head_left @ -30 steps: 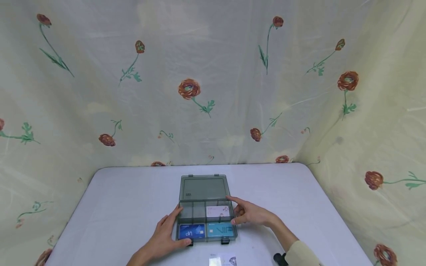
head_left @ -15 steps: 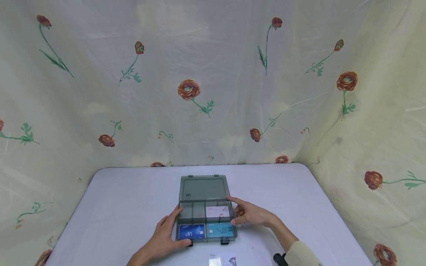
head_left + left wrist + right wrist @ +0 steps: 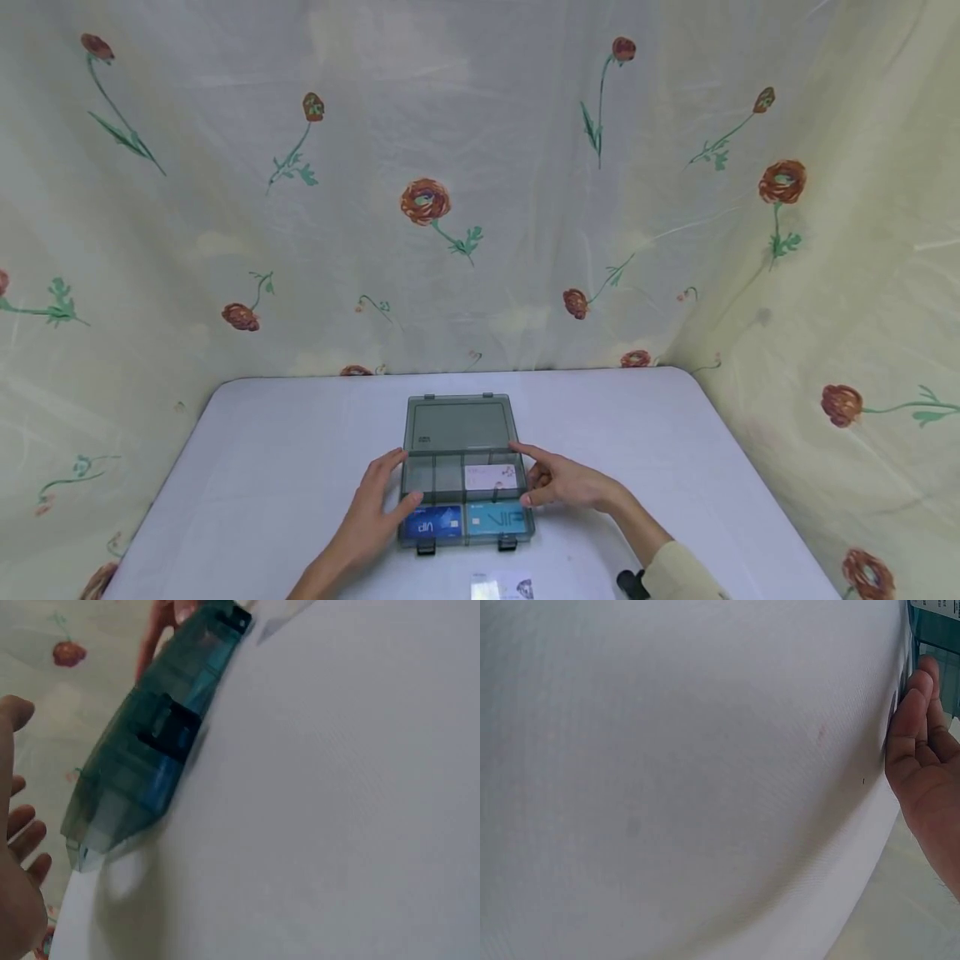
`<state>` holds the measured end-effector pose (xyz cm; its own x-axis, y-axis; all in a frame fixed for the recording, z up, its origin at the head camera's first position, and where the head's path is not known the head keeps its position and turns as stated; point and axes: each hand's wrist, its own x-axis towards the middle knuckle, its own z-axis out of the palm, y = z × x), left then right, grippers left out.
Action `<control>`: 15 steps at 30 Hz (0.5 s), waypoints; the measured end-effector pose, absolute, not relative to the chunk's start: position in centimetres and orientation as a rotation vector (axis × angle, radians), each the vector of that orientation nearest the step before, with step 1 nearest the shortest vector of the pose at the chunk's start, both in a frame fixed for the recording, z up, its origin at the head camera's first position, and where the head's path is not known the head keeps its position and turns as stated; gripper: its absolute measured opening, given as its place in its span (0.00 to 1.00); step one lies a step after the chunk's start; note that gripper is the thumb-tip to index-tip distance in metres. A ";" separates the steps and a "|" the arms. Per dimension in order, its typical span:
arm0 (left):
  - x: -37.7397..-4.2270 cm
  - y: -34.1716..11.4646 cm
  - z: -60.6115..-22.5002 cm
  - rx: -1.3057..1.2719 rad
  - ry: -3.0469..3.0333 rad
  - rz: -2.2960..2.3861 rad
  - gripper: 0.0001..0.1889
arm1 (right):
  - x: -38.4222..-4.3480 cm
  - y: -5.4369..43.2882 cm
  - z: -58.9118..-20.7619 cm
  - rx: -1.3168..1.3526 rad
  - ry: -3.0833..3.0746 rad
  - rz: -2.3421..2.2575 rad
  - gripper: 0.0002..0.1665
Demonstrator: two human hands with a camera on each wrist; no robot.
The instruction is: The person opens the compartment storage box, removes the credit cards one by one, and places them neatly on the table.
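Observation:
A grey-green see-through plastic box (image 3: 440, 477) lies on the table with its lid (image 3: 459, 421) laid back. A blue VIP card (image 3: 432, 523) and a teal card (image 3: 497, 518) fill its front compartments. Behind the teal one sits a pale pink card (image 3: 491, 477). My left hand (image 3: 367, 517) is spread at the box's left side, fingertips at the back corner and thumb over the front part; nothing is gripped. My right hand (image 3: 566, 481) rests against the right side, index finger straight toward the hinge, thumb at the rim, other fingers (image 3: 909, 724) bent beside the wall.
One more pale card (image 3: 501, 587) lies on the white table (image 3: 300, 442) in front of the box, cut off by the view's edge. Two dark clasps (image 3: 507, 544) stick out from the box's front. A flowered curtain (image 3: 517, 208) surrounds the table.
My left hand has shifted: its thumb has left the front left clasp and moved up over the box, and its fingers have slid back toward the hinge. The right hand stays put.

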<state>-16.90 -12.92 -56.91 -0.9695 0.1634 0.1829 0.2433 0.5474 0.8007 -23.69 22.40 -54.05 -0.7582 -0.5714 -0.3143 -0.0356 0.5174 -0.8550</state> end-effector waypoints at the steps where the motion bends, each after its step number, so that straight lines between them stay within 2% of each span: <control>1: -17.0 -12.7 -56.7 -0.369 -2.640 -1.410 0.33 | -23.7 22.4 -54.1 -0.500 2.179 -1.210 0.55; 9: -17.7 -10.3 -54.1 -0.482 -2.486 -1.688 0.23 | -23.8 22.5 -54.0 -0.508 2.154 -1.219 0.55; 15: -18.9 -8.9 -52.6 -0.357 -2.456 -2.344 0.27 | -23.7 22.5 -53.9 -0.495 2.130 -1.236 0.54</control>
